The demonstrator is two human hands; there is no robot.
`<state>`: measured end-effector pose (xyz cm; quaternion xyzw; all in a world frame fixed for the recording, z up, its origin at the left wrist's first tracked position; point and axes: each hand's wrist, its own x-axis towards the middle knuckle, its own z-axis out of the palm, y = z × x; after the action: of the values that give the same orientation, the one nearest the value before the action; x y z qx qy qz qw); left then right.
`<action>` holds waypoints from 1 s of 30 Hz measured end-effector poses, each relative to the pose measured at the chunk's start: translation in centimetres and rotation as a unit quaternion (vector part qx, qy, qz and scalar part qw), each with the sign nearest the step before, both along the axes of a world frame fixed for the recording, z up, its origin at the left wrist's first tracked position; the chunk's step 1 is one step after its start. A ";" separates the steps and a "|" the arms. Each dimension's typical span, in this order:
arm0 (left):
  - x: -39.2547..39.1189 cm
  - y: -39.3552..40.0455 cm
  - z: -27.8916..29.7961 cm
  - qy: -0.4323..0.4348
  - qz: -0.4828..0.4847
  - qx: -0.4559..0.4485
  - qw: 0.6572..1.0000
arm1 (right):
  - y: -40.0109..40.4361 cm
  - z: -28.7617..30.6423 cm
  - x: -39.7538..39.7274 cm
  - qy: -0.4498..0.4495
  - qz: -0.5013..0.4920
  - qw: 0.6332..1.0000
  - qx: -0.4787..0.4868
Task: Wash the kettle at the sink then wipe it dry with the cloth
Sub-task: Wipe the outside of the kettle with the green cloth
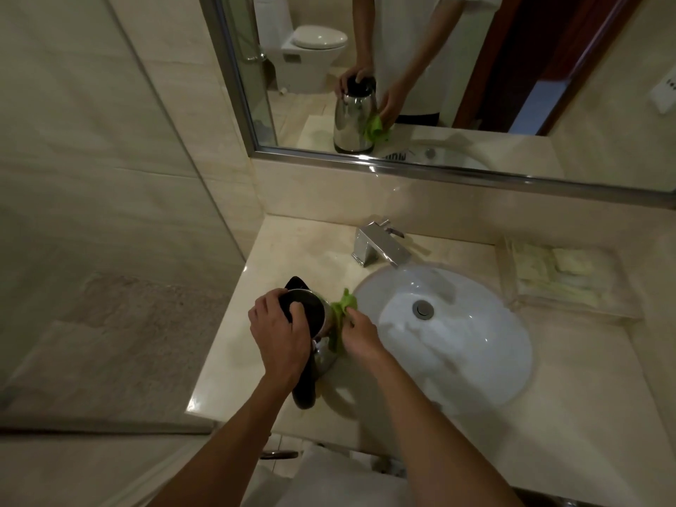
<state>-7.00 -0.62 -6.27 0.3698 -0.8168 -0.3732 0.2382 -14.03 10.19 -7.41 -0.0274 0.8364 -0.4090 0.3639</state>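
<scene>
Now I am gripping the top of the kettle (pixel 317 316) (standing on the counter (pixel 263 258), left of the sink (pixel 475 360)) with my left hand (pixel 280 334), while my right hand (pixel 360 333) is pressing the green cloth (pixel 342 312) against its side.

The scene is viewed through a single wide-angle head-worn camera, aimed forward and steeply down at close range onto the sink (pixel 457 334), which is set right of centre, while the mirror (pixel 402 155) beyond the sink is caught along the top edge.
</scene>
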 end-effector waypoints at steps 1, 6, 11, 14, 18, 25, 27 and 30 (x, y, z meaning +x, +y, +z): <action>0.0 0.0 0.0 0.001 0.001 -0.003 1.000 | 0.3 -0.8 0.8 -0.006 -0.010 1.000 0.012; -0.1 -0.2 -0.5 0.003 0.005 0.001 1.000 | 0.7 -1.4 3.3 0.002 -0.078 0.997 -0.020; -0.1 -0.1 -0.5 0.009 0.010 0.005 1.000 | 0.4 2.9 3.1 0.078 -0.073 0.990 -0.091; -0.2 0.0 -0.4 0.008 0.012 0.004 1.000 | 0.1 4.3 3.9 0.091 -0.062 0.988 -0.108; -0.2 0.0 -0.5 0.011 0.013 0.004 1.000 | 0.4 3.0 4.9 0.020 -0.097 0.990 -0.103; -0.1 0.0 -0.4 0.010 0.009 0.006 1.000 | 0.7 2.4 5.2 -0.096 -0.143 0.981 -0.091; -0.1 0.0 -0.4 0.009 0.010 0.007 1.000 | 0.9 3.1 5.2 -0.083 -0.118 0.981 -0.133; -0.2 0.0 -0.3 0.008 0.013 0.007 1.000 | 0.8 3.3 4.9 -0.041 -0.095 0.984 -0.145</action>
<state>-7.15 -0.60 -6.57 0.3791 -0.8072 -0.3788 0.2475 -9.17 11.00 -4.09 0.0159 0.7513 -0.5597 0.3492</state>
